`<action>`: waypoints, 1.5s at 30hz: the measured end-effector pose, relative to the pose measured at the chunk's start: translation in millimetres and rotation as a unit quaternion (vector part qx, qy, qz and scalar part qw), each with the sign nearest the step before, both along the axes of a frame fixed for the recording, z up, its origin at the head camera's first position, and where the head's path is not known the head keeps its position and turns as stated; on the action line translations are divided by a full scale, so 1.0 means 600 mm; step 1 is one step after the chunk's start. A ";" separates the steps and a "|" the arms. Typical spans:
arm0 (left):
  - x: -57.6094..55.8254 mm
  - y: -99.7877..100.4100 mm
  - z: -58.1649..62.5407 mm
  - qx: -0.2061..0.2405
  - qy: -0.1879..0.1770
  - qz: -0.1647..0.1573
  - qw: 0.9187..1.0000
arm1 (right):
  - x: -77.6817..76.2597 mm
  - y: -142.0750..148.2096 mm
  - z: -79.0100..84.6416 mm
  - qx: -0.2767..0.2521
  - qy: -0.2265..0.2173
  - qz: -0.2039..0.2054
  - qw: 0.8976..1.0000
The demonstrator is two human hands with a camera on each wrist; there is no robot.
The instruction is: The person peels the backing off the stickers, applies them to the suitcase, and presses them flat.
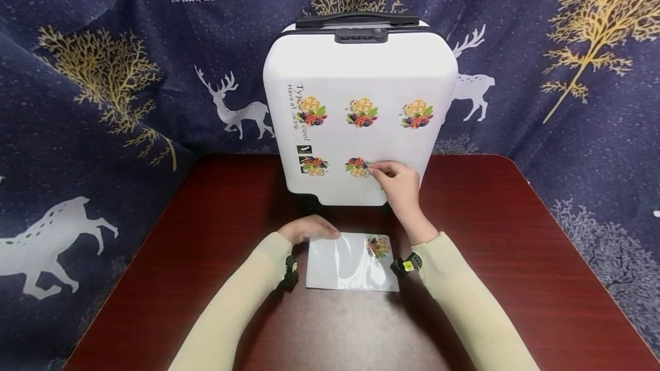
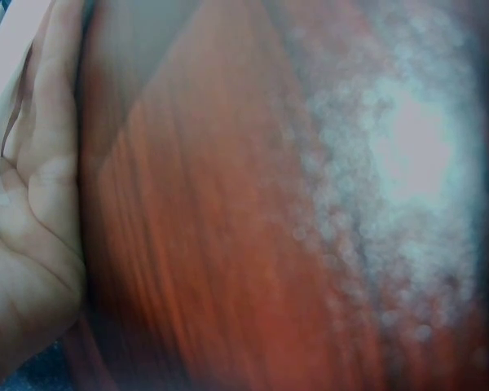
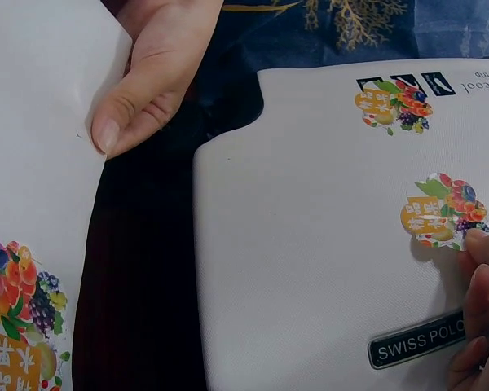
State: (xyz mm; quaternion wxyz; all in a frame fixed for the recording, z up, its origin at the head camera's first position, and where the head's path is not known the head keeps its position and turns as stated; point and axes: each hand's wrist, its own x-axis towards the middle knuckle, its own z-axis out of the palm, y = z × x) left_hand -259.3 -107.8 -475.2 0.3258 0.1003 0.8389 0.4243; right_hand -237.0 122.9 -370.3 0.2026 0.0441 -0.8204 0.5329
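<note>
A white hard-shell suitcase (image 1: 361, 62) stands upright on the table. My right hand (image 1: 403, 188) pinches the right edge of a fruit sticker (image 1: 356, 166) at the lower middle of its front. In the right wrist view this sticker (image 3: 447, 210) casts a shadow on the shell near the fingertips. My left hand (image 1: 309, 229) holds a glossy white sticker sheet (image 1: 322, 268) by its far left corner, thumb on top and fingers beneath. One fruit sticker (image 1: 378, 247) is on the sheet's right side. The left wrist view shows the palm (image 2: 37, 220) beside the sheet's edge.
Three fruit stickers, one of them the right sticker (image 1: 417, 114), form an upper row on the suitcase. Another sticker (image 1: 314, 166) sits lower left, over printed labels. A brand plate (image 3: 416, 340) is low on the shell. Behind the dark red table (image 1: 515, 216) hangs a blue deer-patterned cloth (image 1: 242, 33).
</note>
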 end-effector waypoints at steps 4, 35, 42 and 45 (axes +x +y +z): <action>-0.001 0.000 0.000 0.001 -0.001 0.002 1.000 | 0.001 -0.002 0.001 -0.005 0.007 -0.004 1.000; 0.000 -0.001 -0.004 -0.005 0.011 -0.006 1.000 | 0.002 -0.017 -0.005 0.015 0.079 -0.052 0.995; -0.002 -0.001 -0.006 0.000 0.006 -0.002 1.000 | 0.003 -0.018 -0.007 0.015 0.072 -0.059 0.995; -0.001 -0.001 -0.005 0.001 0.005 -0.002 1.000 | 0.002 -0.018 -0.008 0.014 0.072 -0.061 0.995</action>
